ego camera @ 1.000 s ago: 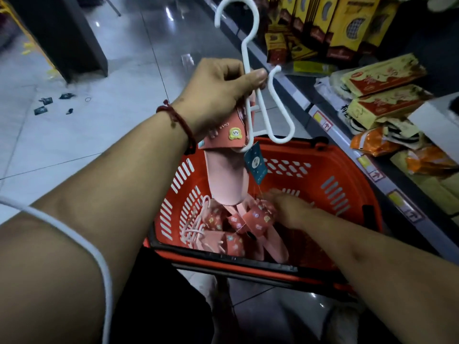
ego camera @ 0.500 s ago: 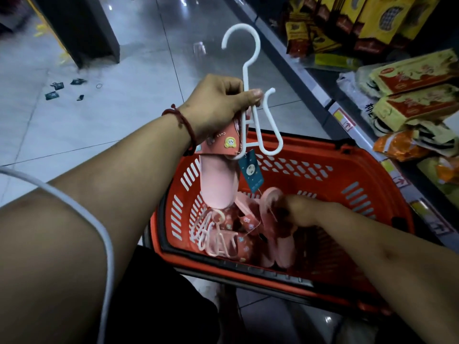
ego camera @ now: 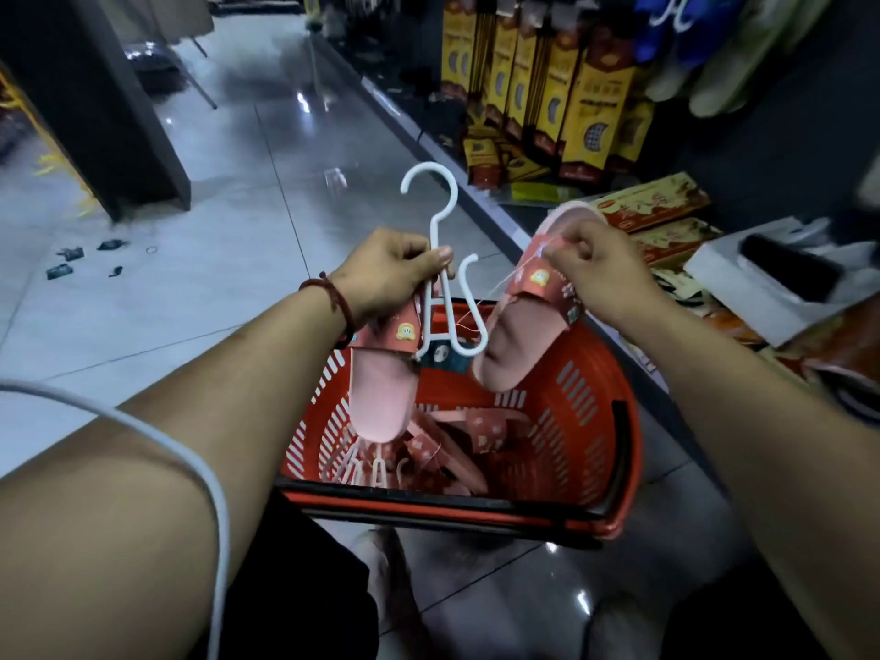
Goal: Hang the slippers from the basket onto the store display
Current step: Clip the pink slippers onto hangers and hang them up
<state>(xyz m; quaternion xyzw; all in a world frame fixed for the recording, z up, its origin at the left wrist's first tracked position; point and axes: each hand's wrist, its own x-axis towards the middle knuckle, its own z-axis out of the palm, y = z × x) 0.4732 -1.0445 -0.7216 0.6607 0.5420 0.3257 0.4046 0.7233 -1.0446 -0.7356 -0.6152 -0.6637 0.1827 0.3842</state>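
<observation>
My left hand (ego camera: 390, 269) grips a white plastic hanger (ego camera: 440, 259) by its stem, hook upward, over the red basket (ego camera: 585, 421). One pink slipper (ego camera: 381, 388) hangs from the hanger's left arm, sole facing me. My right hand (ego camera: 595, 269) pinches the strap of a second pink slipper (ego camera: 514, 345), held just right of the hanger's free right arm. More pink slippers (ego camera: 457, 445) and white hangers (ego camera: 362, 469) lie in the basket below.
A low shelf (ego camera: 481, 202) on the right carries yellow packets and tall boxed goods (ego camera: 571, 111). Blue and pale slippers (ego camera: 705, 45) hang on the display at top right. A dark pillar (ego camera: 95, 102) stands on the tiled floor at left, with small scraps (ego camera: 71, 259) near it.
My right hand has lifted a second pink slipper out of the basket up beside the hanger. My left hand has kept hold of the hanger with the first slipper.
</observation>
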